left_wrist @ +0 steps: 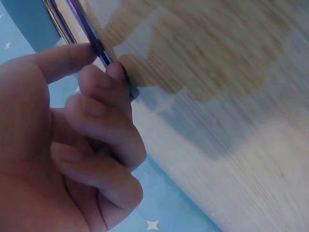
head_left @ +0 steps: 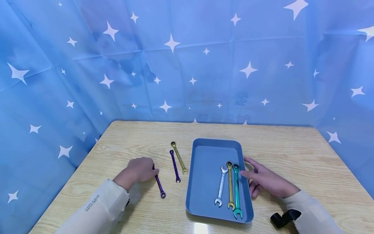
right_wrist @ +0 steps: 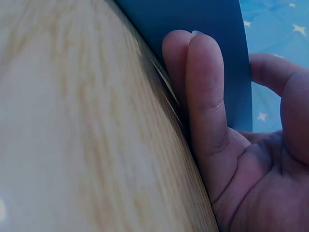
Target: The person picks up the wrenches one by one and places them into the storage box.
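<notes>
My left hand [head_left: 143,169] pinches a purple combination wrench [head_left: 159,185] near its far end, between thumb and fingertips. In the left wrist view the wrench [left_wrist: 87,24] slants up and away from those fingertips. On the right, my right hand [head_left: 264,178] holds the blue tray [head_left: 201,182] by its right wall. Its thumb lies at the rim while the fingers [right_wrist: 205,92] press the outer side. Inside the tray lie a silver wrench [head_left: 221,187], a gold wrench [head_left: 230,188] and a green wrench [head_left: 237,191], side by side along the right.
Between the left hand and the tray, another purple wrench [head_left: 175,166] and a gold wrench [head_left: 179,158] lie on the wooden table [head_left: 280,143]. Behind the table hangs a blue cloth [head_left: 187,65] with white stars. A black strap piece [head_left: 284,218] sits at the right cuff.
</notes>
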The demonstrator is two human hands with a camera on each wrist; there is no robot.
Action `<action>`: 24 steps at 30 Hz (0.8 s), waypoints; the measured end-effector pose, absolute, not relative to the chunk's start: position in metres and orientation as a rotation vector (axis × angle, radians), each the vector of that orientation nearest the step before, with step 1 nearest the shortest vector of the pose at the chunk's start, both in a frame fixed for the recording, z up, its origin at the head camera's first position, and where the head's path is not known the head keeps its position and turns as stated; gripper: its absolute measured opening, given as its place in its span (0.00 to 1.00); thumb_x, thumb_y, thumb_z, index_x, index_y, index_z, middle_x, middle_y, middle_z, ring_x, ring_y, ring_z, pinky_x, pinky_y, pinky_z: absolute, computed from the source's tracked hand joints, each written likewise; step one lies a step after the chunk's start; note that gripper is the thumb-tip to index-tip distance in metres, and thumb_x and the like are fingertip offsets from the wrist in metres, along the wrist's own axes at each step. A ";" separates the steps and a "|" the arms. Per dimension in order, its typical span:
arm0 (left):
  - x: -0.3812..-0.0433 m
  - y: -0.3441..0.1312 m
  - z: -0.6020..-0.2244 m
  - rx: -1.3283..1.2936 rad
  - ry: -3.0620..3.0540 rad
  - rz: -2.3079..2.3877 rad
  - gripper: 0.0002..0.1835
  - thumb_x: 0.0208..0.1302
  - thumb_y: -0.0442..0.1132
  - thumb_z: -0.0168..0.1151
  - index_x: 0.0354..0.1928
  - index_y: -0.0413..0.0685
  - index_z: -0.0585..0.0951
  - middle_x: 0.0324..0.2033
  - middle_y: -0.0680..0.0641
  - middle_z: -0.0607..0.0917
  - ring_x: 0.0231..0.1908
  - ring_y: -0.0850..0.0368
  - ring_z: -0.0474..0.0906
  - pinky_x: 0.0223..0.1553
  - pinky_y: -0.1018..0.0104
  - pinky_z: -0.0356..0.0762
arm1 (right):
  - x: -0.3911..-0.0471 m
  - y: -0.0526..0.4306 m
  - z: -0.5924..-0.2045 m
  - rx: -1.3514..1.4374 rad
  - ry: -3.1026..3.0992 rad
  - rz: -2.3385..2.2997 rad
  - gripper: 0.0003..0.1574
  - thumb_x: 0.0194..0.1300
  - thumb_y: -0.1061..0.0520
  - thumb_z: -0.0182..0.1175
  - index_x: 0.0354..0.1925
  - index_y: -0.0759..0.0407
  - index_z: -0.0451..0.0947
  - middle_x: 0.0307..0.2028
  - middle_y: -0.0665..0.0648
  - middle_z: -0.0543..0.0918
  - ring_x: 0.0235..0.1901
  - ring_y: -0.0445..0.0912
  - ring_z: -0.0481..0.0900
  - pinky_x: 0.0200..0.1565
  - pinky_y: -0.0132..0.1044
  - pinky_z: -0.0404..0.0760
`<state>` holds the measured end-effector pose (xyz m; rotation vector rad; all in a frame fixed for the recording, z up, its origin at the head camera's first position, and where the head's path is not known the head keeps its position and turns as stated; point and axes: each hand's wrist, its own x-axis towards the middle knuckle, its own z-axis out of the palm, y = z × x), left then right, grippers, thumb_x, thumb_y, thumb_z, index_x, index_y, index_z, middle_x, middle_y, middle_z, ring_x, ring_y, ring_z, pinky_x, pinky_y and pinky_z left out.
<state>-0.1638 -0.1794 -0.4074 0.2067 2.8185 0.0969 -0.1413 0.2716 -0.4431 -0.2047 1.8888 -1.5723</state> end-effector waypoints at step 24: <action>-0.170 -0.164 -0.417 0.218 2.784 0.289 0.28 0.65 0.46 0.60 0.08 0.56 0.61 0.06 0.59 0.58 0.11 0.62 0.52 0.16 0.69 0.51 | -0.141 0.271 -0.442 -0.190 1.910 -1.556 0.53 0.78 0.45 0.49 0.79 0.48 0.22 0.40 0.64 0.86 0.23 0.46 0.85 0.30 0.45 0.86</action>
